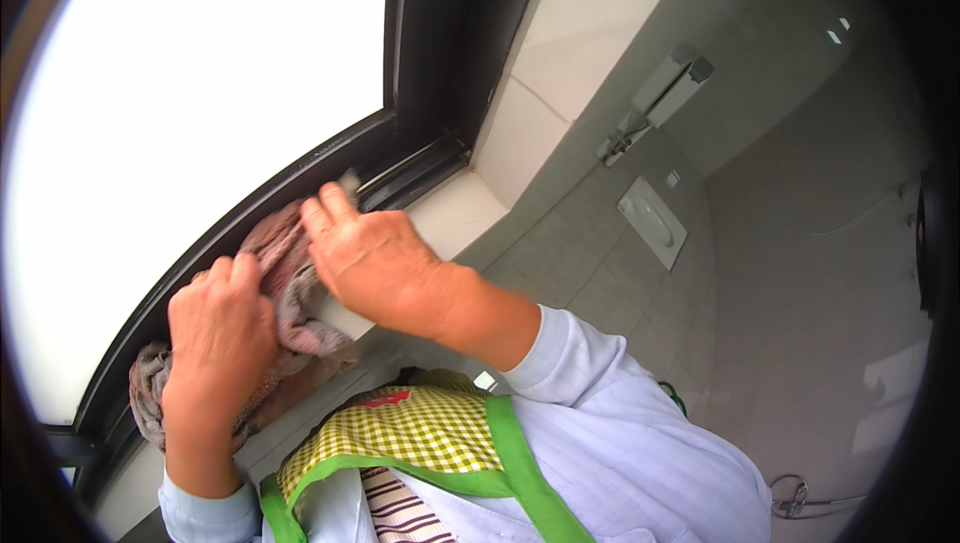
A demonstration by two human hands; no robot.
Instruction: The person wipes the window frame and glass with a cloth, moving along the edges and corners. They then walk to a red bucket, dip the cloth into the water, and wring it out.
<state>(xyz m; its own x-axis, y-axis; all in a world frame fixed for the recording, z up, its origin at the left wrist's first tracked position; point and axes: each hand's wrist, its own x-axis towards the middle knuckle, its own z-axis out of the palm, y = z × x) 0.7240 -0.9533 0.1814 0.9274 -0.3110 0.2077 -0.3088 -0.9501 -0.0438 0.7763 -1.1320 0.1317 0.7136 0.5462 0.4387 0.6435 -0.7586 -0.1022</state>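
Note:
A bunched, grey and dusty-pink cloth rag (300,318) lies over the lower track of a black window frame (352,134) and hangs down over the pale sill (461,213). My left hand (221,325) grips the rag from above, its fingers curled at the frame. Farther along to the right, my right hand (375,262) presses a fold of the same rag into the track with its fingers extended. A small tip of cloth pokes out beyond those fingers. Under my palms, part of the rag is hidden.
Bright window glass (202,70) fills the upper left. Pale tiles (525,115) line the recess beside the frame. Below on the right are a white squat toilet (652,222), a wall-mounted box (671,85) and a metal shower fitting (799,499). My checked apron (405,430) is close to the wall.

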